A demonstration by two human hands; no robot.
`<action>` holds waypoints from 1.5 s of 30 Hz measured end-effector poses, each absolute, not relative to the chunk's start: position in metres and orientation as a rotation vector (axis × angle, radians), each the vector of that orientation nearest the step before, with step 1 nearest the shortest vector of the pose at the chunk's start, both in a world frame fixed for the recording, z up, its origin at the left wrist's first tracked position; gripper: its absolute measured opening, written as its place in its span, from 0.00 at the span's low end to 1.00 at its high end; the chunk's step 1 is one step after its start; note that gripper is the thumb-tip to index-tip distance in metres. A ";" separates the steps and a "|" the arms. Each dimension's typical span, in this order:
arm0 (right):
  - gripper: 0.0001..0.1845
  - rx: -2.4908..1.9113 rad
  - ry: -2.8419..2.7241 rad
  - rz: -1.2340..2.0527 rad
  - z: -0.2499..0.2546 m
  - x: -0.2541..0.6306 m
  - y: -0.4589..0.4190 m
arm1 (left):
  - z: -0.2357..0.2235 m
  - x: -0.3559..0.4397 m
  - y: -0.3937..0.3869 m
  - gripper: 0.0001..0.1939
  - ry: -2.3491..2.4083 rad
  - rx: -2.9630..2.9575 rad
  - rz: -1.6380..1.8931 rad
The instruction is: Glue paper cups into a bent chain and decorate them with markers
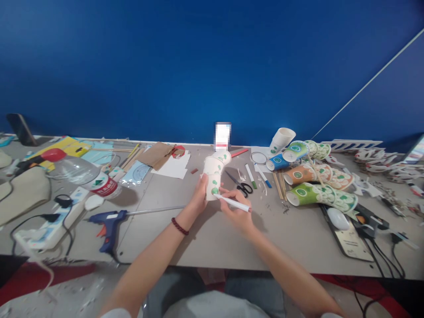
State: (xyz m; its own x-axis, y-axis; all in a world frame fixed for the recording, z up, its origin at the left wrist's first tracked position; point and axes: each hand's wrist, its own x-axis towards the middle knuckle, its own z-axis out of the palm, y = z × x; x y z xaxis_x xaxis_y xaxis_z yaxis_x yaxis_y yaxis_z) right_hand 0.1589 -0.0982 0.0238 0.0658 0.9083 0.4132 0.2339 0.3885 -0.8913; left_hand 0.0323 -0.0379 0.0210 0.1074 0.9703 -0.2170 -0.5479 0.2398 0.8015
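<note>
My left hand [198,197] is closed around the left side of a figure of joined white paper cups [212,170] with green leaf prints. My right hand [236,211] grips a white marker pen [236,203], its tip at the lowest cup beside a green round patch. Whether the tip touches the cup I cannot tell. Just right of the cups lie black-handled scissors [244,189], a green-ended marker [251,176] and a blue-ended marker [263,176]. Behind the cups a phone [223,134] stands upright against the blue wall.
At left are a blue glue gun [112,221], a water bottle [89,176], a power strip [59,225] and cardboard [157,154]. Colored cup figures [318,172], stacked white cups [281,140], wooden sticks [280,185] and a second phone [351,243] crowd the right. Cables hang over the front edge.
</note>
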 end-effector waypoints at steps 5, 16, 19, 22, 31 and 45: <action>0.04 -1.051 -1.447 0.727 0.023 0.160 -0.097 | 0.021 0.032 -0.037 0.31 0.857 0.617 1.229; 0.03 -1.037 -1.445 0.746 0.021 0.162 -0.096 | 0.020 0.032 -0.036 0.31 0.829 0.629 1.223; 0.03 -1.038 -1.467 0.727 0.021 0.161 -0.096 | 0.019 0.032 -0.036 0.32 0.828 0.637 1.229; 0.03 -1.051 -1.468 0.717 0.020 0.161 -0.096 | 0.018 0.031 -0.036 0.33 0.836 0.632 1.200; 0.05 -1.031 -1.408 0.748 0.019 0.162 -0.095 | 0.018 0.031 -0.036 0.34 0.851 0.625 1.195; 0.03 -1.007 -1.427 0.729 0.019 0.162 -0.094 | 0.019 0.033 -0.038 0.35 0.826 0.646 1.205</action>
State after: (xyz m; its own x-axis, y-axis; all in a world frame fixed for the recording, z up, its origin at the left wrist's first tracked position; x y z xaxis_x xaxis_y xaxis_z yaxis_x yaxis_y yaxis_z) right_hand 0.1616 -0.0939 0.0188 0.0561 0.8934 0.4458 0.1627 0.4323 -0.8869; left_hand 0.0329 -0.0377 0.0191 0.1412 0.9688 -0.2036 -0.5398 0.2478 0.8045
